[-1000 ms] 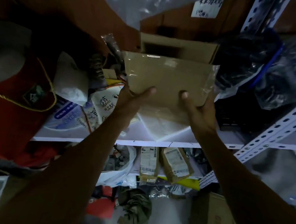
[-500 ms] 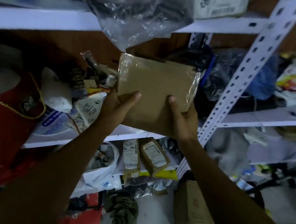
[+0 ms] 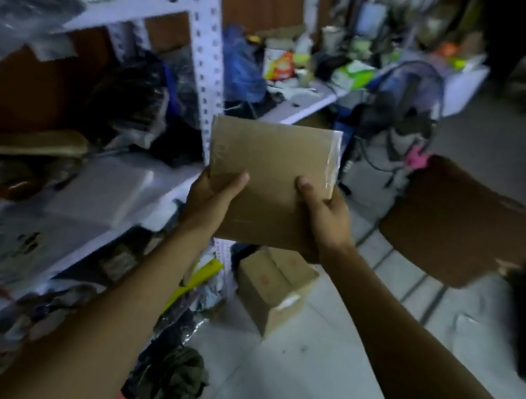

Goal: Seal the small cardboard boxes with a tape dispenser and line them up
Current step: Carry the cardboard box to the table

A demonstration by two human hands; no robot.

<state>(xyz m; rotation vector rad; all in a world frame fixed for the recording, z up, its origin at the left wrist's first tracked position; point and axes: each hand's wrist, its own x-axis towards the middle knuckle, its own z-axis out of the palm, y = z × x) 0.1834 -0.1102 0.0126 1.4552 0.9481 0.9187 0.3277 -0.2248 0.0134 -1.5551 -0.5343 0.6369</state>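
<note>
A flat cardboard box (image 3: 269,183), wrapped in clear film, is held in mid-air above the floor (image 3: 313,377). Its near corners are gripped by the left hand (image 3: 210,200) and right hand (image 3: 326,221), thumbs on top, equally near. Its long axis runs left-right. No legible writing is seen; beyond, a shelf upright (image 3: 200,36) is blurred.

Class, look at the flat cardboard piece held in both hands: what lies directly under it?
Under the flat cardboard piece, a closed cardboard box sits on the pale floor. The fingers beneath the cardboard are covered.
</note>
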